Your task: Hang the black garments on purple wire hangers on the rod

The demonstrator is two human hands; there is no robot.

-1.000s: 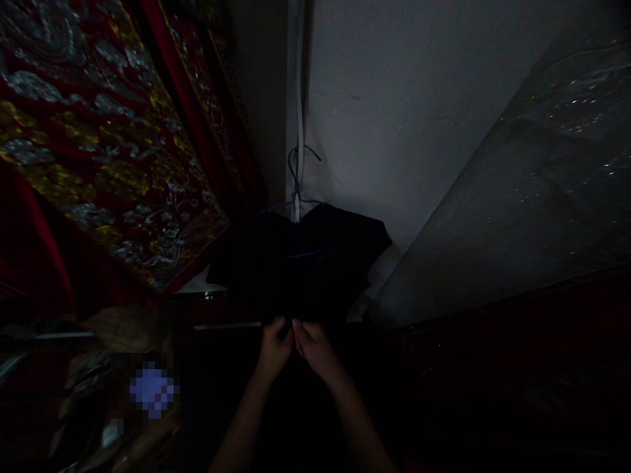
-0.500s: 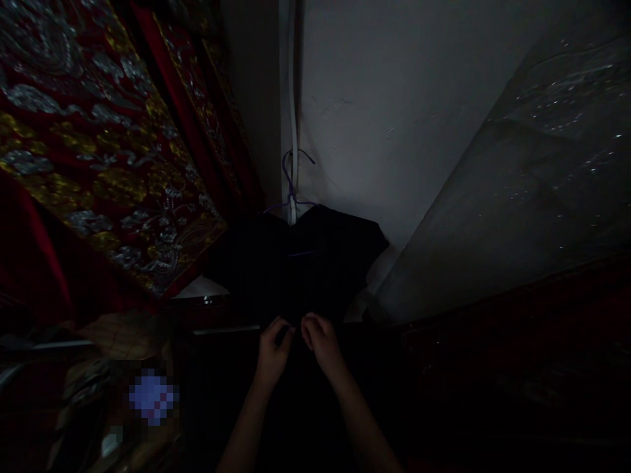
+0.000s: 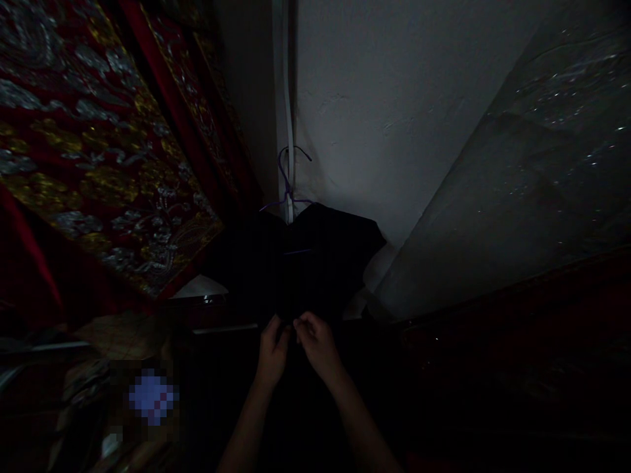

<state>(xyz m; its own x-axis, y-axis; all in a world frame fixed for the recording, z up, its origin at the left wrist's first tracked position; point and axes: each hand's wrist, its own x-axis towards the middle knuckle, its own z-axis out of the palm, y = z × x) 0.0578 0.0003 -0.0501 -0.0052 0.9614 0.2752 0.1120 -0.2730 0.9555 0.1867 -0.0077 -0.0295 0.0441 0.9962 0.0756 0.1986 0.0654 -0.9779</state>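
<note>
A dark short-sleeved garment [image 3: 335, 249] hangs on a purple wire hanger [image 3: 287, 190] against the wall. At its front, low down, my left hand [image 3: 273, 351] has its fingers bent in a pinch on the dark cloth. My right hand [image 3: 318, 345] is close beside it, thumb and fingertips pressed together at the garment's front edge. The fingertips of both hands nearly meet. Deep shadow hides the details of the cloth between them, and I cannot make out any button or fastener.
Red cloth [image 3: 98, 131] with gold and silver embroidery hangs at the left. A white cable [image 3: 288, 98] runs down the wall corner. Clear, glinting plastic sheeting [image 3: 517, 171] covers the right side. Cluttered items, one pixelated blue-violet [image 3: 152, 396], lie at lower left.
My right hand has shifted slightly left, bringing its fingertips closer to my left hand's. The left fingers have closed somewhat. The whole view has moved a little.
</note>
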